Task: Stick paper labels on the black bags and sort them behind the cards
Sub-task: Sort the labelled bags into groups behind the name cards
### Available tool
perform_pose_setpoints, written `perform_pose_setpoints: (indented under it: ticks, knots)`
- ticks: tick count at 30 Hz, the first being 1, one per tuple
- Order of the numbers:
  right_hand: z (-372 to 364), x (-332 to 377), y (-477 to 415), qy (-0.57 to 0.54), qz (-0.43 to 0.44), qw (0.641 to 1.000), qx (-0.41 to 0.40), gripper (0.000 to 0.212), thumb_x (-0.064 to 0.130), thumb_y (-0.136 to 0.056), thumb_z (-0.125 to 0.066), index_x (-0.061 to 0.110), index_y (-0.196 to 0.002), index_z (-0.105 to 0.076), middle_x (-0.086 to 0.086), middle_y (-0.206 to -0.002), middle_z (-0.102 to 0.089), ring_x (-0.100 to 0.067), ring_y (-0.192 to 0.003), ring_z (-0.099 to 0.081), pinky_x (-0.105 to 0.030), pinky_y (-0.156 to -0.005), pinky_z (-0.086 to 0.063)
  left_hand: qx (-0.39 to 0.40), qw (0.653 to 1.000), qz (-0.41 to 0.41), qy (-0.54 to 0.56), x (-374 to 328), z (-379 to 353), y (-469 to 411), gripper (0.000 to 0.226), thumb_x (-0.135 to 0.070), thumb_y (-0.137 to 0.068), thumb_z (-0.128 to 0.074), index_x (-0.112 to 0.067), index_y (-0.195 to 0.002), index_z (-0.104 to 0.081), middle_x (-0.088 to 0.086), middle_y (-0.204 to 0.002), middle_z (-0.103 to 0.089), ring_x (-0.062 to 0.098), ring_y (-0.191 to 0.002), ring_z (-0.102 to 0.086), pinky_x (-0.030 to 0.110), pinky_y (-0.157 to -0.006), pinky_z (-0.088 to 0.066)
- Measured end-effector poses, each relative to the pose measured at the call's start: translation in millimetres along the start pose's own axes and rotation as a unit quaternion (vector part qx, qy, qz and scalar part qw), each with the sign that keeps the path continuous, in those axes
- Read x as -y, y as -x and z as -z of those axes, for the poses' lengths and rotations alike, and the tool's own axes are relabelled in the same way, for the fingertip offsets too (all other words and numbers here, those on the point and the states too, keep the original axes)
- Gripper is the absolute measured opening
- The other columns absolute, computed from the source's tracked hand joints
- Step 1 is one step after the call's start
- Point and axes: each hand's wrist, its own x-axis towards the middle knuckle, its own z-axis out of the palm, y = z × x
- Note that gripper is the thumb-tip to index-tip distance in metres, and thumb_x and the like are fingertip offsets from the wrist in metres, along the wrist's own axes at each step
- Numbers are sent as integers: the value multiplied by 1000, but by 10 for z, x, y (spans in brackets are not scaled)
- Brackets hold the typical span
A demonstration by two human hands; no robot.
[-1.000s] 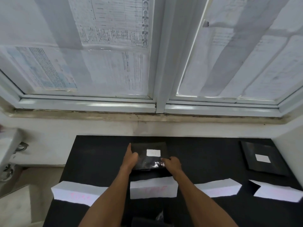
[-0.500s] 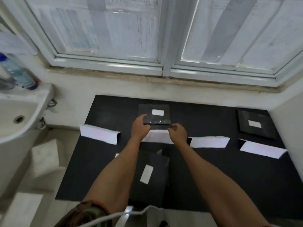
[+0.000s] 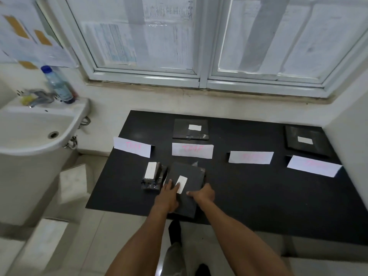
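On the black table [image 3: 258, 200] several white folded cards stand in a row, among them the second card [image 3: 192, 150]. A labelled black bag [image 3: 190, 129] lies behind the second card, another labelled bag [image 3: 306, 140] behind the far right card [image 3: 313, 166]. Near the front edge lies a black bag [image 3: 187, 188] with a white paper label [image 3: 181, 184]. My left hand [image 3: 168, 196] rests on this bag with fingers spread, one fingertip on the label. My right hand [image 3: 202, 194] grips the bag's right edge. A small stack of bags with a label [image 3: 153, 177] sits just to the left.
A white sink [image 3: 29, 134] with a tap and a plastic bottle [image 3: 58, 85] stands to the left. Behind the table runs a wall and a paper-covered window [image 3: 199, 36]. A white wall bounds the table's right side. White steps [image 3: 73, 182] lie below the sink.
Both hands have left the labelled bag behind the second card and moved back to the bag at the front edge. The camera has tilted down.
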Motion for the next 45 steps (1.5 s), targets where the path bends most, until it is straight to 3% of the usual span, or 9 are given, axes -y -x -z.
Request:
perform_pose_setpoints:
  ticks: [5, 9, 11, 17, 23, 30, 36, 39, 45]
  knots:
    - [-19, -231, -1, -57, 47, 997, -1, 33, 23, -71, -80, 9, -98, -68, -10, -105, -70, -25, -93, -65, -34, -83, -54, -19, 1000, 14, 8, -103, -136, 45, 74, -9, -88, -48, -16, -153, -13, 12, -161, 4, 30, -148, -2, 45, -117, -24]
    - [133, -206, -45, -135, 55, 989, -19, 23, 17, -87, -64, 8, -108, -69, -10, -108, -68, -24, -97, -61, -33, -90, -50, -89, 995, -4, 47, -72, -76, 52, 42, -5, -82, -49, -6, -121, -61, 13, -158, -16, 28, -140, -33, 39, -107, -40]
    - [250, -157, -96, -174, 63, 983, 0, 20, 13, -91, -57, 6, -105, -70, -10, -102, -67, -21, -93, -59, -34, -88, -49, -140, 987, -11, 85, -77, 46, 44, 34, -1, -77, -48, -6, -103, -70, 9, -156, -25, 25, -134, -43, 36, -104, -43]
    - [628, -42, -253, -163, 109, 980, 35, 18, 9, -94, -52, 8, -93, -69, -11, -95, -68, -26, -93, -63, -33, -80, -51, -194, 962, -13, 191, -194, 581, -51, 56, -4, -84, -52, -17, -138, -48, 10, -156, -28, 24, -145, -23, 37, -116, -25]
    - [1057, 214, -336, -144, 187, 966, 108, 20, 9, -94, -54, 3, -104, -71, -10, -100, -71, -20, -95, -64, -24, -80, -50, -129, 941, -9, 313, -407, 965, -221, 85, -40, -78, -75, -20, -148, -32, 6, -149, -39, 27, -136, -41, 38, -109, -36]
    - [1405, 756, -491, -70, 247, 960, 113, 19, 17, -93, -59, 7, -100, -73, 1, -91, -71, -4, -81, -63, -15, -71, -45, -59, 875, -16, 481, -471, 1167, -545, 25, -15, -90, -63, -4, -113, -67, 18, -112, -69, 25, -92, -66, 33, -84, -53]
    - [1379, 1100, -835, -49, 248, 967, -11, 31, 41, -77, -75, 18, -97, -70, 7, -90, -69, -8, -86, -64, -21, -80, -48, -46, 853, -16, 519, -444, 1406, -823, 25, -17, -95, -57, -6, -116, -65, 12, -109, -68, 19, -87, -66, 25, -73, -53]
    - [1318, 1232, -980, -58, 214, 974, -43, 43, 50, -77, -71, 17, -104, -65, 5, -96, -65, -12, -91, -61, -25, -83, -47, -45, 828, 1, 558, -380, 1538, -987, 26, -16, -95, -57, -3, -117, -64, 16, -111, -69, 26, -94, -66, 32, -80, -54]
    - [1109, 1683, -1228, -214, 106, 966, 103, 39, 41, -84, -68, 12, -110, -65, -5, -108, -66, -20, -94, -64, -30, -63, -54, -70, 785, 50, 613, -136, 1949, -1502, 27, -17, -95, -58, -1, -115, -64, 20, -110, -69, 32, -93, -66, 44, -85, -55]
